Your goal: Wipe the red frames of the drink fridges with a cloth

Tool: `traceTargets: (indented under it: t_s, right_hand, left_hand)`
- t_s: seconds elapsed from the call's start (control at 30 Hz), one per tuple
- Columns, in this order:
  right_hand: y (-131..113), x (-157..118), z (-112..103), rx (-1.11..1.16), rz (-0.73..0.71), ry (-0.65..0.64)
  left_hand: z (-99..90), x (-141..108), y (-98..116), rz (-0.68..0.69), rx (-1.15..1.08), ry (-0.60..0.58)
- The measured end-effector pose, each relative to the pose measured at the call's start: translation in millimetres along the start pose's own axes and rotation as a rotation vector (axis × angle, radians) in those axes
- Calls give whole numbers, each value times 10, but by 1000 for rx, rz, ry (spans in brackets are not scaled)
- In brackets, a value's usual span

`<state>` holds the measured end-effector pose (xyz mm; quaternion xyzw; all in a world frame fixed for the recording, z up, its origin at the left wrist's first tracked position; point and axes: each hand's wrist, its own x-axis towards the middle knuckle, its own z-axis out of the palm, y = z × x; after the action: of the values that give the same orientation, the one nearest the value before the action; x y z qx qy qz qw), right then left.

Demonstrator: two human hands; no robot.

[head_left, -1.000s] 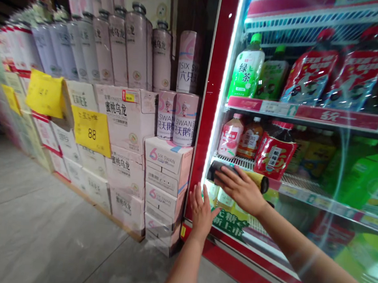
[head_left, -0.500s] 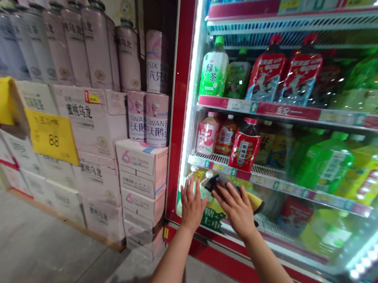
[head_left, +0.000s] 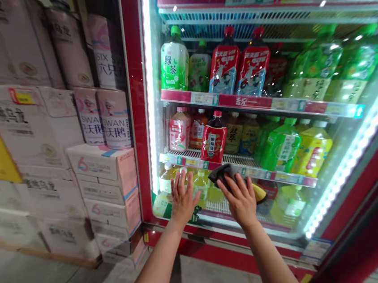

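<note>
Dark cloth (head_left: 221,173) under right hand (head_left: 241,202), apart from left hand (head_left: 183,200)

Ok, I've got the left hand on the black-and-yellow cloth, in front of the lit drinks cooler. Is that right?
Not quite: the head view shows the right hand on the black-and-yellow cloth, not the left. The rest stands: it is in front of the lit drinks cooler.
</note>
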<state>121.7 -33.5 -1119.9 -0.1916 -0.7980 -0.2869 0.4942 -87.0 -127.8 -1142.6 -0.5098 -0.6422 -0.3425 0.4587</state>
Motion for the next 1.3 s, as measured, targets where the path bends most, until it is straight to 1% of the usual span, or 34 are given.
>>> traceTargets:
  t_s: [0.07, 0.13, 0.17, 0.2, 0.27, 0.33, 0.37, 0.4, 0.43, 0.5, 0.57, 0.6, 0.67, 0.73, 0.8, 0.83, 0.87, 0.9, 0.97, 1.03, 1.1, 1.17, 1.2, 1.23, 1.3]
  right_hand:
    - [158, -3, -44, -44, 122, 100]
    - [233, -176, -52, -70, 174, 167]
    - [232, -300, -46, -71, 165, 162]
    - [212, -427, -38, -63, 130, 129]
    - [159, -613, -28, -33, 7, 16]
    - [164, -648, -44, -17, -97, -80]
    - [207, -616, -64, -24, -106, -100]
    - [279, -569, -89, -42, -78, -97]
    - [372, -526, -117, -69, -19, -76]
    - [582, -514, -164, -126, 132, 3]
    - [740, -648, -191, -174, 245, 72]
    - [779, -758, -197, -190, 268, 80]
    - [783, -981, -203, -202, 234, 32]
    - [751, -1100, -215, -183, 125, -54]
    - [773, -1057, -249, -154, 31, -126]
    - [820, -990, -273, -147, 24, -144]
    - [890, -913, -301, -148, 54, -139]
    - [974, -846, -329, -157, 115, -110]
    - [1145, -801, -370, -185, 289, 15]
    - [1249, -919, -380, -200, 447, 147]
    - [1259, -1143, -358, -195, 546, 203]
    - [1227, -1332, -329, -182, 596, 190]
    - [1223, -1372, -321, -178, 606, 176]
    - [1239, -1365, -323, -177, 607, 168]
    - [1339, -1232, -357, -184, 592, 178]
  left_hand:
    - [28, 41, 61, -5, -10, 15]
    - [60, 76, 133, -2, -29, 36]
    - [75, 92, 172, 6, -41, 46]
    - [88, 108, 214, 20, -53, 56]
    - [109, 142, 299, 61, -72, 71]
    - [121, 176, 384, 97, -83, 85]
    - [126, 191, 425, 108, -88, 90]
    - [131, 206, 463, 113, -93, 92]
    - [136, 218, 500, 116, -100, 92]
    - [152, 235, 567, 121, -114, 83]
    - [174, 245, 632, 125, -131, 70]
    - [186, 249, 665, 126, -141, 64]
    - [211, 259, 739, 132, -158, 55]
    - [232, 276, 826, 151, -171, 60]
    - [246, 304, 922, 179, -187, 80]
    - [250, 320, 972, 190, -199, 90]
    - [254, 335, 1022, 197, -214, 98]
    - [257, 349, 1069, 201, -231, 102]
    - [261, 366, 1151, 212, -258, 102]
    - [267, 362, 1212, 232, -269, 106]
    - [277, 336, 1254, 265, -266, 99]
    - [294, 300, 1285, 295, -265, 77]
    - [304, 282, 1300, 305, -268, 61]
    - [316, 268, 1315, 309, -274, 45]
    - [339, 250, 1348, 306, -294, 23]
